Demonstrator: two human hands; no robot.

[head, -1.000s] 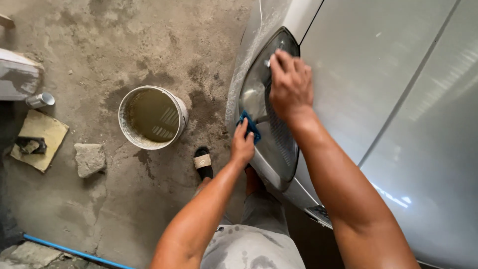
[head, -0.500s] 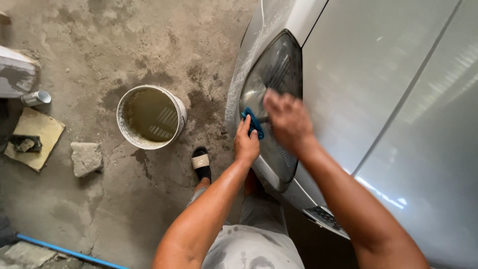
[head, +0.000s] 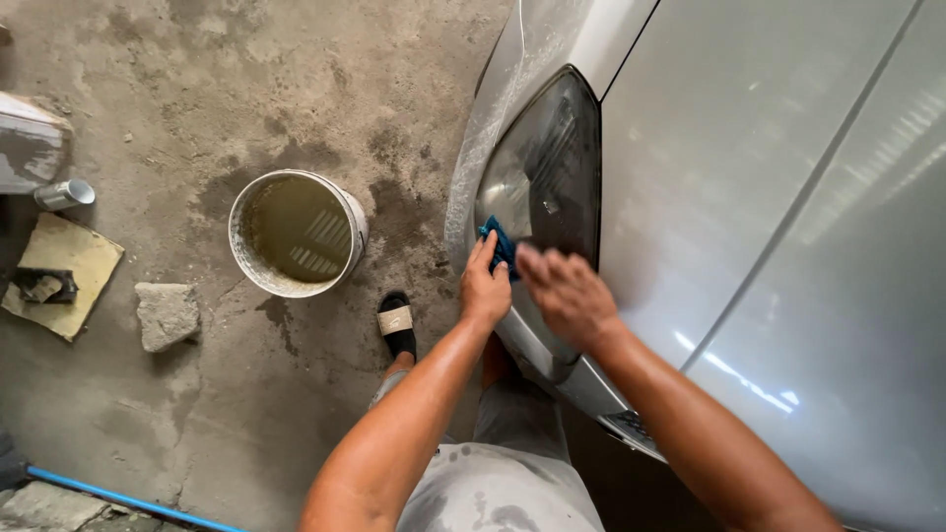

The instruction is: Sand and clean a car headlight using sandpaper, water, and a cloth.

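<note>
The left hand gripped a small, crumpled blue cloth and pressed it against the lower edge of a dark, cloudy car headlight set in a silver car. Just right of it, the right hand lay open and blurred on the lens, fingers spread, holding nothing. Well left of both hands, on the stained concrete floor, stood a round white bucket of murky water, with a grey stone and a yellowish board farther left.

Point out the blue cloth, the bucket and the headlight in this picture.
blue cloth (head: 500,242), head view, on the fold above the left hand's fingers.
bucket (head: 239,258), head view, on its near-left rim.
headlight (head: 552,158), head view, on the dark lens centre.
</note>
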